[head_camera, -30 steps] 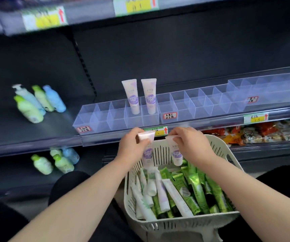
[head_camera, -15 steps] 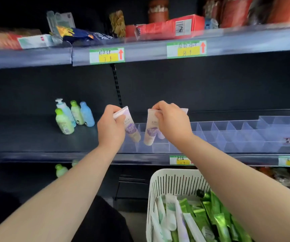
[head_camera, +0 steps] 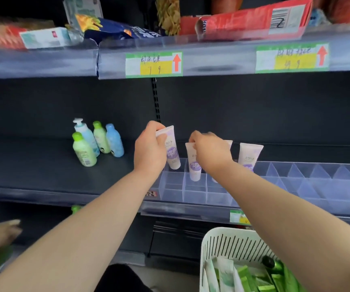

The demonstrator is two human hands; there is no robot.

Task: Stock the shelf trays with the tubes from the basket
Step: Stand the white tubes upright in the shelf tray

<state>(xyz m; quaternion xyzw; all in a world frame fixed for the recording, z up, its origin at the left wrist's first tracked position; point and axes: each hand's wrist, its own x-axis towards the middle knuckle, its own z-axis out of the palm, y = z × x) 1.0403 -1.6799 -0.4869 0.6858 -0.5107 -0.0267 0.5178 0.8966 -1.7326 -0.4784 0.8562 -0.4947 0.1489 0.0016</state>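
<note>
Basket (head_camera: 233,239) at 5 o'clock, green tubes inside. Left hand (head_camera: 150,152) pinches purple tube (head_camera: 173,153) by its crimp, cap down, over the tray (head_camera: 296,186). Right hand (head_camera: 210,152) grips second tube (head_camera: 194,165) likewise, cap in a cell at 12 o'clock, so both stand upright.

In front of you the soft plastic squeeze tubes (head_camera: 250,157) are pale lilac fading to white, each with a round purple patch; the divided plastic shelf tray (head_camera: 296,182) is clear with a bluish tint; below you the slotted plastic basket (head_camera: 233,243) is white, holding glossy bright green foil tubes (head_camera: 279,277) and white tubes with mint-green print (head_camera: 222,275); to your left, the light green plastic bottle (head_camera: 83,153) has a brighter green cap, the rounded plastic bottle (head_camera: 114,142) is sky blue; the metal shelf board (head_camera: 33,169) is dark charcoal; above you the paper price tag (head_camera: 154,64) is white, green-edged, with a yellow block and red-orange arrow; the cardboard carton (head_camera: 243,20) is red with a white barcode label.
</note>
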